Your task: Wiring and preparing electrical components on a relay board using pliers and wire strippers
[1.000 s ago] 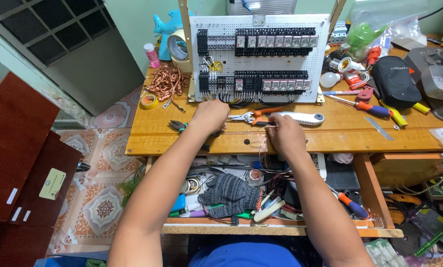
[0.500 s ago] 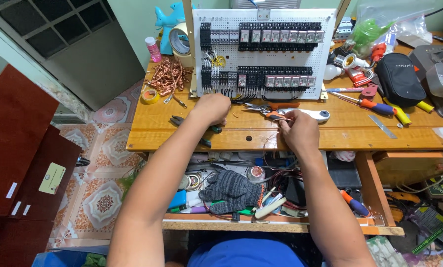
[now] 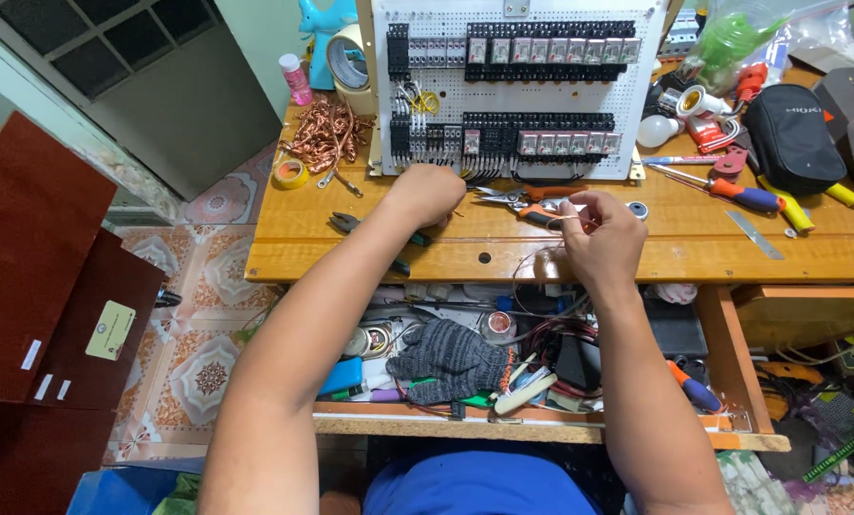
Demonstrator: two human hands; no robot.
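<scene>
The right hand (image 3: 604,238) is pinching a thin wire (image 3: 541,262) between thumb and fingertips (image 3: 572,217), the strand looping down and to the left over the near edge of the wooden bench (image 3: 637,257). The left hand (image 3: 429,194) is curling into a loose fist (whether it is gripping anything, I cannot tell), resting just near the white relay panel (image 3: 518,91). Orange-handled pliers (image 3: 527,202) are lying between the two hands, long axis running left to right, nearer the right hand.

A copper tangle (image 3: 324,133) lies at the bench's (image 3: 637,256) back left corner, yellow tape (image 3: 291,174) just beside it; a black pouch (image 3: 791,138) sits far right; a grey glove (image 3: 454,360) rests in the open drawer (image 3: 541,431) among cables; a pink bottle (image 3: 296,79) stands behind.
</scene>
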